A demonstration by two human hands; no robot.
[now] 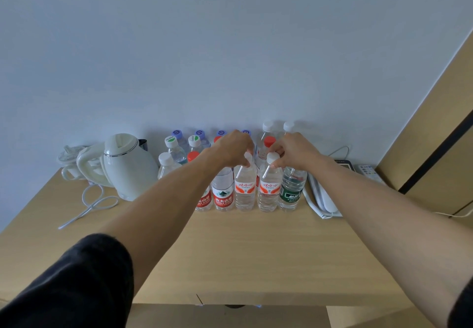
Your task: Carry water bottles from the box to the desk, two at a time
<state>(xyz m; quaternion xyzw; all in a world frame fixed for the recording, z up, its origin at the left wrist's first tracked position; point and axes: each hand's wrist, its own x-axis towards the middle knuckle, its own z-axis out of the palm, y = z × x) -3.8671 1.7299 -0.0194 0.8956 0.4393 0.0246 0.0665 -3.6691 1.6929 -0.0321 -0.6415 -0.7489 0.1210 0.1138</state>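
Left hand (234, 148) and right hand (294, 152) each pinch a white-capped, orange-labelled bottle (245, 187) (268, 189) upright on the desk (256, 251); the red-labelled bottle (223, 194) left reads "NONGFU SPRING", partly hidden.

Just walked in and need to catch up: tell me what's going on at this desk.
A person is setting water bottles on the wooden desk. The left hand grips the cap of one orange-labelled bottle, and the right hand pinches the cap of its twin. Both stand upright in the front row of bottles, beside a cream electric kettle and a white telephone.
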